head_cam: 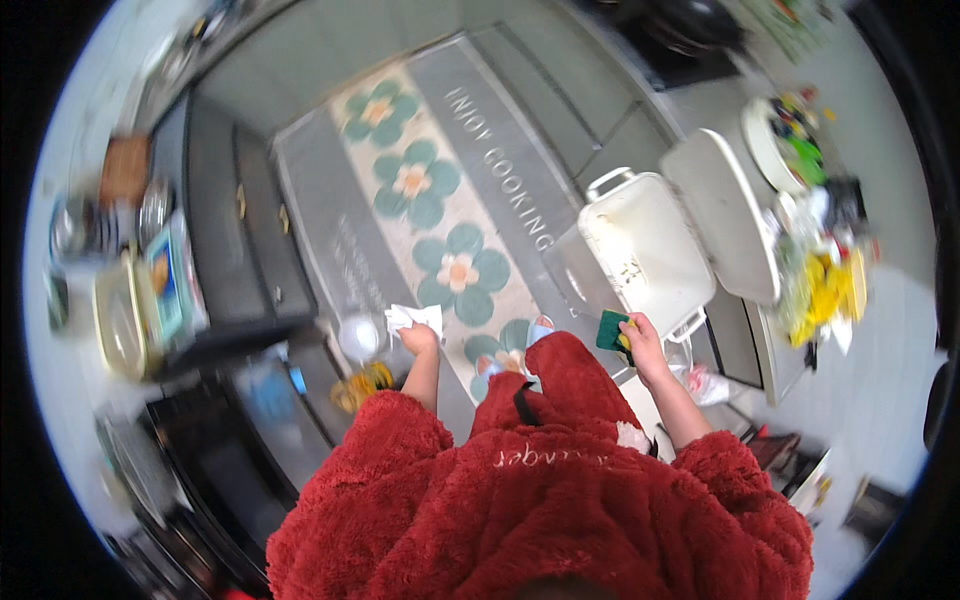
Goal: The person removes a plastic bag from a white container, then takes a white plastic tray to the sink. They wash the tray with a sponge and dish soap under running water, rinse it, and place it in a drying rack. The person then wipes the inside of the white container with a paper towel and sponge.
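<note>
My left hand point(421, 339) grips a crumpled white paper tissue point(403, 318) above the floor mat. In my right hand point(646, 345) is a scouring sponge point(613, 331), its dark green side facing left and a bit of yellow showing by the fingers. Just beyond that hand stands a white plastic bin point(679, 262) with its lid point(724, 214) swung up to the right. Some small dark bits lie along the bin's inner left side. Both of my forearms are bare below red fleece sleeves.
A grey floor mat point(487, 97) with flowers and lettering runs ahead. Dark cabinets point(247, 225) stand on the left. At the right, a counter holds a round white container point(766, 146) and yellow bags point(817, 292). A wok point(694, 26) sits at the back right; a white round object point(359, 337) is near my left hand.
</note>
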A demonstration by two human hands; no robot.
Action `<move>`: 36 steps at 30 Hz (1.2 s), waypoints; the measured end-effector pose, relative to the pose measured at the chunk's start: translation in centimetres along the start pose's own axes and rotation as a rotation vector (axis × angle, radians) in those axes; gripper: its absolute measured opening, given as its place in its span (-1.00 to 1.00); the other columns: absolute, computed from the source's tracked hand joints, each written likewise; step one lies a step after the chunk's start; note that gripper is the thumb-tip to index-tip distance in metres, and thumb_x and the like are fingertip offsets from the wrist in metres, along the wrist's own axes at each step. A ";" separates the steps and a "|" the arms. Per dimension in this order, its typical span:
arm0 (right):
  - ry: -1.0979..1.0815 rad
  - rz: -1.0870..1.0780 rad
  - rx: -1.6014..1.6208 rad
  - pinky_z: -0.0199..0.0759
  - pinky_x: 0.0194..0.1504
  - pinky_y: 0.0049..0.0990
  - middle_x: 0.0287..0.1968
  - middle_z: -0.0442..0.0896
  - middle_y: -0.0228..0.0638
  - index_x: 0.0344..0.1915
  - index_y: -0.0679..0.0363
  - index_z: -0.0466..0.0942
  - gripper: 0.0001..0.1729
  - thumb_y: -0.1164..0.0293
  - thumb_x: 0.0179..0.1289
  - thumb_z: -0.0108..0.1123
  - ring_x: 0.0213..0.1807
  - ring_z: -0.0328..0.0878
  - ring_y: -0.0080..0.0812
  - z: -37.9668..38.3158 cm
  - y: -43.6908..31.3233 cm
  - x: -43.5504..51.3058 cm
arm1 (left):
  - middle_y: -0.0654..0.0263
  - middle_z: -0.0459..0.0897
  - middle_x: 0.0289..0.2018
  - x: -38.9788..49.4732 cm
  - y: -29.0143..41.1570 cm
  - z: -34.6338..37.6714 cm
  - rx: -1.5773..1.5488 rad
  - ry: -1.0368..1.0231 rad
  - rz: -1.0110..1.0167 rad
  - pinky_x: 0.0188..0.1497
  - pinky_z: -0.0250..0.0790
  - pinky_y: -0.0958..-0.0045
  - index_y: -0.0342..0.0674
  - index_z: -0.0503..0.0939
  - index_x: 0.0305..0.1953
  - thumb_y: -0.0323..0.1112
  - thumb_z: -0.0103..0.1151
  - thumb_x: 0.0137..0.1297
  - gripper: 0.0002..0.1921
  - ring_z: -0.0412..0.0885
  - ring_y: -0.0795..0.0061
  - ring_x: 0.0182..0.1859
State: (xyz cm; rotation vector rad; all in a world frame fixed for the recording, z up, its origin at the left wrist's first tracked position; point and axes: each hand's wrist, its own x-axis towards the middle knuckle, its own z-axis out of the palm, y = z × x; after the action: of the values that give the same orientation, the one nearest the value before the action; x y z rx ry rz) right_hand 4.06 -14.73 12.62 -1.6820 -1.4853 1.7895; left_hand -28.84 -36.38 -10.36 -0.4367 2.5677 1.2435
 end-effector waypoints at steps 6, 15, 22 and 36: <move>0.371 -0.010 0.417 0.25 -0.24 -0.63 -0.35 0.49 -0.41 -0.20 0.26 0.41 -0.80 0.37 0.25 0.04 -0.32 0.35 -0.61 -8.8 3.2 0.8 | -0.18 0.42 -0.03 -5.7 15.2 8.3 0.547 -0.260 0.456 0.08 0.25 0.20 -0.30 0.33 0.16 -0.37 -0.03 0.13 -0.50 0.40 -0.10 0.00; 0.505 0.081 0.907 0.50 -0.28 -0.38 -0.31 0.47 -0.36 -0.21 0.18 0.40 -0.80 0.30 0.27 0.02 -0.29 0.48 -0.45 -14.6 4.5 5.8 | -0.14 0.40 -0.04 -21.8 42.7 17.7 0.069 -0.217 1.608 0.16 0.05 0.05 -0.49 0.51 -0.23 -0.38 0.02 0.07 -0.71 0.26 -0.11 0.06; 0.599 0.158 1.297 0.49 -0.23 -0.34 -0.21 0.51 -0.28 -0.11 0.22 0.36 -0.71 0.28 0.27 -0.03 -0.21 0.52 -0.34 -14.0 5.4 8.1 | -0.06 0.42 -0.04 -32.8 50.2 23.8 -0.042 -0.749 2.073 0.18 0.12 0.10 -0.40 0.40 -0.06 -0.47 0.05 0.02 -0.62 0.26 -0.11 0.13; 1.297 0.114 1.961 0.55 -0.28 -0.35 -0.29 0.56 -0.26 -0.19 0.28 0.38 -0.73 0.30 0.25 -0.03 -0.34 0.58 -0.30 2.0 -1.4 15.4 | 0.05 0.49 -0.50 -32.5 52.9 33.7 0.210 -1.883 2.288 -0.40 0.33 0.16 -0.33 0.42 -0.27 -0.30 0.16 0.15 -0.76 0.50 -0.01 -0.45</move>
State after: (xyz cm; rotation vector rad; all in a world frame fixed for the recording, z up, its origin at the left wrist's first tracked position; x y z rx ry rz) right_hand -2.74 -3.31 4.40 -1.0034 0.8219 0.7525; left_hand -15.39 26.58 18.63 2.5673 0.3817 0.4539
